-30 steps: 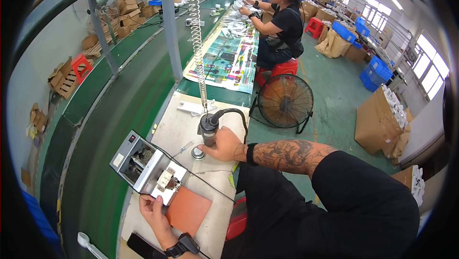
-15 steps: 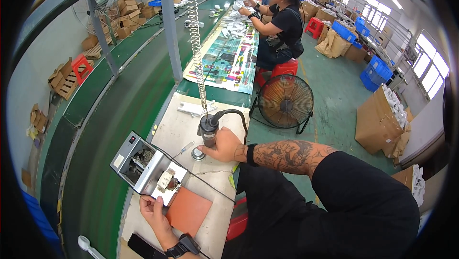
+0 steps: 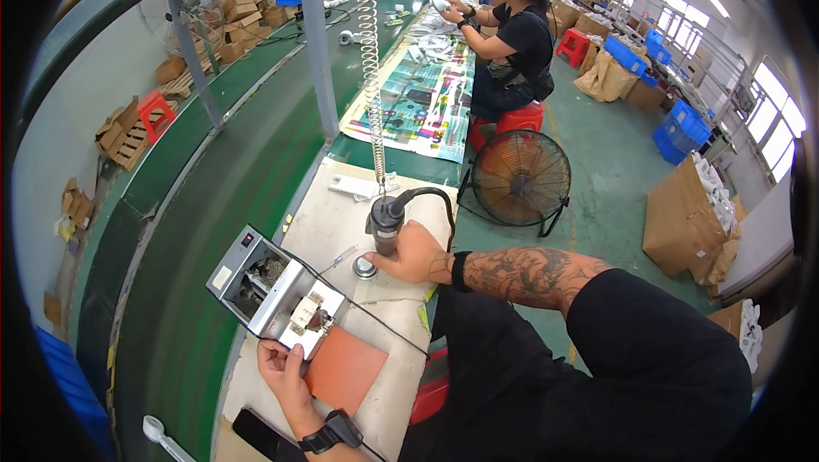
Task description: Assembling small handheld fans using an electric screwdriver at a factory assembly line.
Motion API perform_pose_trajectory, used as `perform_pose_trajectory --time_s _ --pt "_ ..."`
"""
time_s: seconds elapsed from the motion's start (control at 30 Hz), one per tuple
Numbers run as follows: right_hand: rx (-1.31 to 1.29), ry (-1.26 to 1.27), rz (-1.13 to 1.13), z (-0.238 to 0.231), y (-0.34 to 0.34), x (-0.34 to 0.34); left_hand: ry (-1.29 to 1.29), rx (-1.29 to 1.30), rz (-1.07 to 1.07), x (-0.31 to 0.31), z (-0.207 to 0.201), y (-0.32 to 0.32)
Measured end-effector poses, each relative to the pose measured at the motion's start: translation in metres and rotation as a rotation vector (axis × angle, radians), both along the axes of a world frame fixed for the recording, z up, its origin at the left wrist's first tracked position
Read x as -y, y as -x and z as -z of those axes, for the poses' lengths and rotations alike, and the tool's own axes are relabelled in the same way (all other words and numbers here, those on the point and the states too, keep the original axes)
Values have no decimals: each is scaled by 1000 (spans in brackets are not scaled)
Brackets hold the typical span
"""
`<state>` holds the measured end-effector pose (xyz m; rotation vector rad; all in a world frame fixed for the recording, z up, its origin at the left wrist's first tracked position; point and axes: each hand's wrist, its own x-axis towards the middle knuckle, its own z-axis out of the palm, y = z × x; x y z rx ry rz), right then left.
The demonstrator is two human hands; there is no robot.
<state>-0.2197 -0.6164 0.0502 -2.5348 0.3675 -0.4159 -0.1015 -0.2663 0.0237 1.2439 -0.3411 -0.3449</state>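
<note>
My right hand (image 3: 415,255) is wrapped round a black electric screwdriver (image 3: 386,221), which hangs upright from a coiled metal spring (image 3: 369,69) with its cable curving off to the right. Just below its lower end, beside my thumb, sits a small round metal piece (image 3: 364,268). My left hand (image 3: 286,370) has thumb and fingertips drawn together at the front corner of a grey, open-topped screw feeder (image 3: 275,287); whatever they pinch is too small to see. Beside that hand lies an orange-brown mat (image 3: 345,370).
A dark phone (image 3: 258,433) lies at the near left of the bench. Beyond the screwdriver are white parts (image 3: 358,185). Along the left runs a green conveyor (image 3: 183,291). A floor fan (image 3: 520,182) stands to the right, and a seated co-worker (image 3: 520,40) handles a white part farther off.
The whole view has shifted slightly to the right. Both my hands keep almost the same places at the screwdriver and the feeder. The co-worker's hands have moved a little.
</note>
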Motion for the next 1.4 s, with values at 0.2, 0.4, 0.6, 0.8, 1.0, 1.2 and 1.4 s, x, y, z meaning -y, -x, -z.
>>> perform_pose_trajectory --time_s 0.2,0.4,0.6,0.8,1.0,1.2,1.4 --pt "2 31 1 4 -1 2 11 24 3 2 1 0" --pt "5 19 8 8 -3 -2 -9 -9 -5 -6 6 -4" --pt "191 -10 19 29 -8 4 -21 -4 -15 -6 7 -6" --pt "118 -30 40 16 -5 1 -7 -20 -27 2 5 -6" --pt "93 -12 27 22 -10 -1 3 -24 -29 -2 6 -5" --pt "159 -22 16 20 -10 -4 -1 -18 -29 -1 6 -7" --pt "58 -13 36 16 -12 -3 -17 12 -30 4 0 -3"
